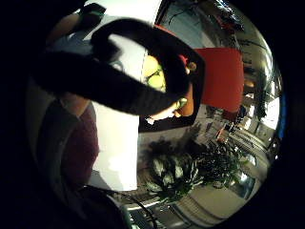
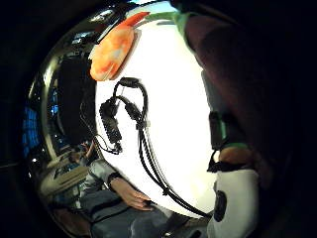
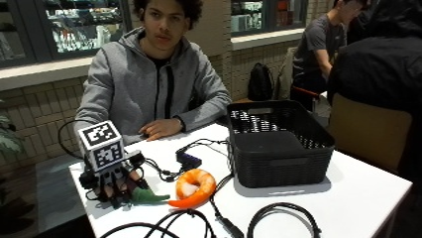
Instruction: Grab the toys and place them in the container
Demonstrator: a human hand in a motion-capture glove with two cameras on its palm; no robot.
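while gloved hand (image 3: 113,184) grips green toy (image 3: 150,197) near table (image 3: 369,198) edge, basket (image 3: 277,141) well apart.

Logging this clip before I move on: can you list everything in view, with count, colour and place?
Shrimp toy: one, orange and white, on the table in front of the basket, free of either hand.
Green toy: one, green, on the table at the gloved fingers; what it is cannot be told.
Basket: one, black, perforated walls, on the table beside the shrimp toy; the little finger side palm view shows orange and yellow-green pieces inside.
Cables: several, black, looped across the table's near edge and middle.
Table: one, white.
Right hand: gloved black, fingers down on the table, touching the green toy.
Bare hand: resting on the table's far edge.
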